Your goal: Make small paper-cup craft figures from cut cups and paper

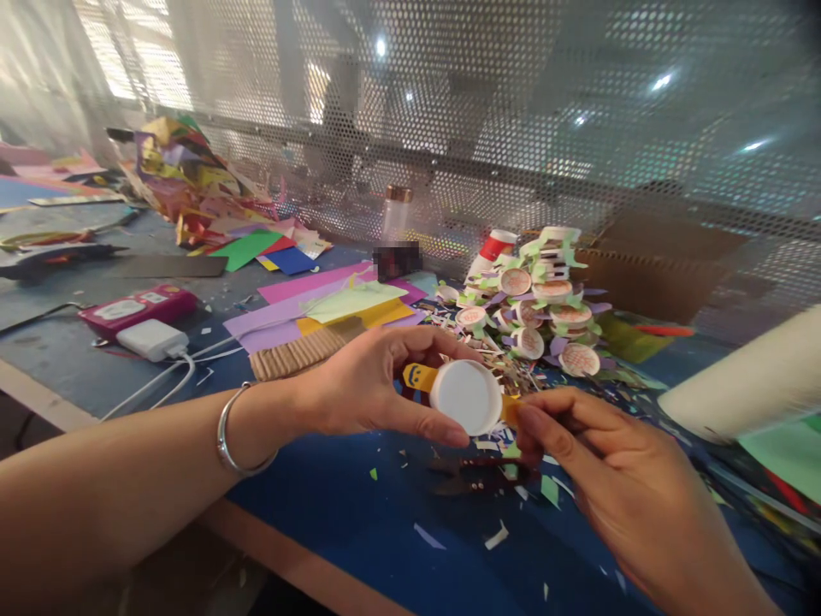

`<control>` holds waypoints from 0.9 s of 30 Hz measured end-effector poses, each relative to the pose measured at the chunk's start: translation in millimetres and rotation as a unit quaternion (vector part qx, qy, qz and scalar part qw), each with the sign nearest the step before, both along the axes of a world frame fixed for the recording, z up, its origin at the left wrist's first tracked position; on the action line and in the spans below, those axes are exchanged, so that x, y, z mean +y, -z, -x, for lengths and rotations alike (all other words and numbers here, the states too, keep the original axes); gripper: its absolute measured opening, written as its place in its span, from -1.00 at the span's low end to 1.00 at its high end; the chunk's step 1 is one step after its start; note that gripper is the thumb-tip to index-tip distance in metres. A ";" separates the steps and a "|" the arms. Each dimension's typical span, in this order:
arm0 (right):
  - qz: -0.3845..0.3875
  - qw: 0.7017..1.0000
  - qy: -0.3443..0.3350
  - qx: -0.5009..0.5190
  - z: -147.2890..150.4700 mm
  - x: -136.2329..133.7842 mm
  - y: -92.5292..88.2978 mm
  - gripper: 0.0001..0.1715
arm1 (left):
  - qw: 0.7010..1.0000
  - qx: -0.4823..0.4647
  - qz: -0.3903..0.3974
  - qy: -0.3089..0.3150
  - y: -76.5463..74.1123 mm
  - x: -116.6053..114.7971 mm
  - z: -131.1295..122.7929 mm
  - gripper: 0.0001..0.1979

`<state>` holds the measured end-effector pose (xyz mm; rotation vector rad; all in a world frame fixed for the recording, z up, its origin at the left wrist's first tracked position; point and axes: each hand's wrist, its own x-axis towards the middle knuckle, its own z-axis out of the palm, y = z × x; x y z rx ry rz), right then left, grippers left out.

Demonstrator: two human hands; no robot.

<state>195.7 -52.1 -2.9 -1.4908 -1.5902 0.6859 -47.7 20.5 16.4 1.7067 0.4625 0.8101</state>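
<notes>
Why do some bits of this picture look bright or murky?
Head view: glare spots dot the perforated screen; head view: the scissors look dark and soft, while the white round piece shows brighter and clearer.

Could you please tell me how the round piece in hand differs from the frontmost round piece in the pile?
The held piece has a plain white face; the pile piece shows reddish lines. Yellow tabs flank the held piece; purple paper adjoins the pile piece. The left hand grips the held piece; no hand touches the pile piece. Both are round.
</notes>
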 end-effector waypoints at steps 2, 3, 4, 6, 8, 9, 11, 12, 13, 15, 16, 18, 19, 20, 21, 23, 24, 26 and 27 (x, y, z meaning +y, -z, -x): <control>0.007 1.000 -0.003 0.016 -2.1 -0.1 0.9 -0.58 | 1.000 -0.005 -0.006 -0.006 -0.4 0.5 1.3 -0.44; 0.011 1.000 -0.005 0.019 -2.8 -0.3 1.2 -0.58 | 1.000 0.000 -0.014 -0.008 0.2 0.5 1.5 -0.43; 0.018 1.000 -0.009 0.019 -3.3 -0.5 1.3 -0.58 | 1.000 0.008 -0.023 -0.008 1.1 0.5 1.5 -0.42; 0.029 0.999 -0.019 0.013 -3.6 -0.6 1.1 -0.58 | 0.999 0.027 -0.038 -0.005 3.2 0.7 0.9 -0.41; 0.030 0.999 -0.022 0.010 -3.2 0.1 0.7 -0.58 | 0.999 0.035 -0.041 -0.002 4.4 1.3 0.5 -0.40; 0.025 0.999 -0.018 0.013 -2.8 0.8 0.4 -0.58 | 0.999 0.030 -0.038 -0.003 4.4 1.8 0.6 -0.40; 0.015 1.000 -0.011 0.022 -1.8 2.2 -0.3 -0.59 | 0.999 0.016 -0.028 -0.009 4.2 2.9 0.9 -0.41; 0.013 0.999 -0.012 0.027 -1.2 2.7 -0.7 -0.59 | 0.999 0.011 -0.028 -0.014 4.3 3.5 1.0 -0.41; 0.014 0.999 -0.015 0.030 -0.6 3.1 -0.9 -0.60 | 0.999 0.010 -0.031 -0.017 4.5 3.8 1.0 -0.42; 0.023 0.999 -0.023 0.030 0.0 3.5 -1.0 -0.61 | 0.999 0.019 -0.037 -0.013 5.7 4.3 0.6 -0.42; 0.028 0.999 -0.023 0.031 -0.1 3.5 -0.8 -0.61 | 0.999 0.022 -0.039 -0.007 6.2 4.4 0.3 -0.42; 0.031 0.999 -0.015 0.031 -1.3 3.7 0.0 -0.59 | 0.999 0.017 -0.041 0.001 6.5 5.0 0.0 -0.43; 0.028 0.999 -0.012 0.032 -2.3 3.9 0.5 -0.59 | 0.999 0.010 -0.042 -0.001 6.1 5.5 0.0 -0.43; 0.023 0.999 -0.010 0.033 -3.6 4.2 1.3 -0.58 | 0.999 0.003 -0.043 -0.005 5.7 5.9 0.2 -0.44; 0.018 0.999 -0.010 0.033 -4.9 4.5 2.1 -0.58 | 0.999 -0.002 -0.044 -0.010 5.4 6.4 0.3 -0.44; 0.023 0.999 -0.017 0.037 -7.0 5.0 3.9 -0.59 | 0.999 -0.001 -0.042 -0.011 5.6 6.6 0.2 -0.44; 0.033 0.998 -0.020 0.043 -7.6 5.2 4.8 -0.59 | 0.999 0.004 -0.041 -0.004 6.2 6.4 -0.1 -0.45; 0.055 0.997 -0.024 0.051 -8.1 5.4 5.8 -0.57 | 0.999 0.015 -0.038 0.013 7.9 6.0 -0.7 -0.45; 0.061 0.996 -0.024 0.052 -8.1 5.6 5.8 -0.57 | 0.999 0.015 -0.036 0.016 8.6 6.0 -0.9 -0.46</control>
